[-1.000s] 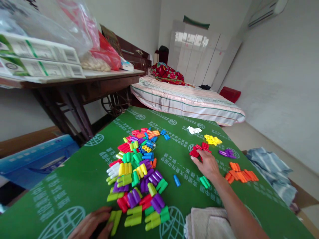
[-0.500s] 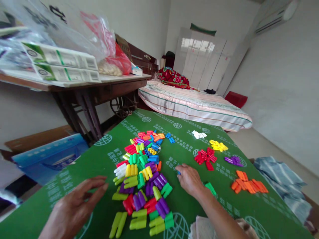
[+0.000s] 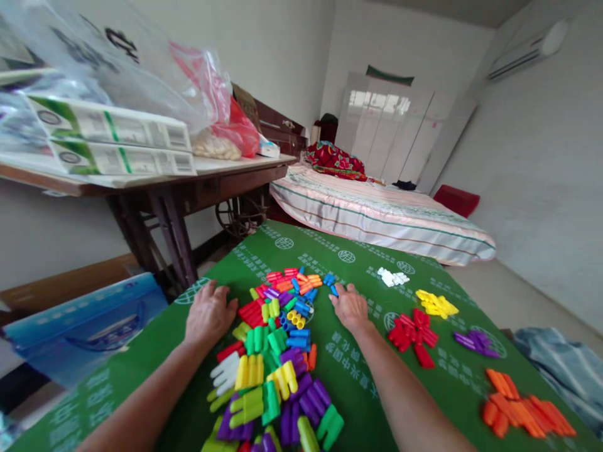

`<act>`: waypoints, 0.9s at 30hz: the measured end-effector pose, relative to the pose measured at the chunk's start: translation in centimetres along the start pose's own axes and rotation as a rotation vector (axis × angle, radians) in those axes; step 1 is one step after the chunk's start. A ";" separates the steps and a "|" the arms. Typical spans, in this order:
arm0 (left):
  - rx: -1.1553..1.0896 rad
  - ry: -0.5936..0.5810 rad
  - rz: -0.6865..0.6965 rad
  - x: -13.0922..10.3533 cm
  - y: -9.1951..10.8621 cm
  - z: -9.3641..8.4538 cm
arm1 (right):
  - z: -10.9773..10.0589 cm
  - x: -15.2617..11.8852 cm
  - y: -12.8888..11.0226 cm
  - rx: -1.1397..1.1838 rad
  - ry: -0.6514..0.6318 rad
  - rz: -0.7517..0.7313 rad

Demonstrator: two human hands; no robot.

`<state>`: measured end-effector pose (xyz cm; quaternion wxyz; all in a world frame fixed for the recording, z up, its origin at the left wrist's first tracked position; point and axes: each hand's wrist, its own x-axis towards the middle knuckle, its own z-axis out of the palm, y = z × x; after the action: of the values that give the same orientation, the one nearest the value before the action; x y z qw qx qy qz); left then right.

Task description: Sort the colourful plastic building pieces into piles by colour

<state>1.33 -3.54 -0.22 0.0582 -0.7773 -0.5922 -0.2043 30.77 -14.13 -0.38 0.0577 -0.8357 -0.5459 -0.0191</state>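
A long pile of coloured plastic finger-shaped building pieces (image 3: 276, 342) runs down the green table cover (image 3: 358, 389). My left hand (image 3: 210, 314) rests palm down at the pile's left edge, fingers apart and nothing seen in them. My right hand (image 3: 349, 307) is at the pile's far right side, fingers curled down around a small blue plastic piece (image 3: 334, 290). Its palm side is hidden. Just beyond its fingertips lie more blue pieces (image 3: 328, 279). A pair of yellow pieces (image 3: 249, 372) and a white piece (image 3: 226, 371) sit in the pile.
Sorted by colour on the right are white pieces (image 3: 392, 277), yellow pieces (image 3: 436, 304), red pieces (image 3: 413, 334), purple pieces (image 3: 478, 343) and orange pieces (image 3: 525, 408). A wooden sewing table (image 3: 207, 179) holds boxes and bags at left. A bed (image 3: 377, 207) stands beyond.
My right hand has moved forward to the blue pieces at the far end. My left hand has reached forward and lies beside the pile. The view has shifted.
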 end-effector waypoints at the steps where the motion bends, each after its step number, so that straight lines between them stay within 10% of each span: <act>1: 0.027 -0.013 -0.002 0.3 0.0 0.4 | 0.1 0.4 0.1 -0.012 -0.001 -0.011; 12: 0.103 -0.047 0.008 0.3 0.5 1.0 | 0.5 5.0 3.8 -0.093 0.009 0.107; 27: 0.149 -0.065 0.009 0.0 0.8 0.9 | -0.5 5.6 0.8 -0.059 0.078 -0.104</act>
<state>2.32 -3.43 -0.93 0.0979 -0.7797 -0.6037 -0.1340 33.79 -9.45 0.60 0.0531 -0.8062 -0.5851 -0.0705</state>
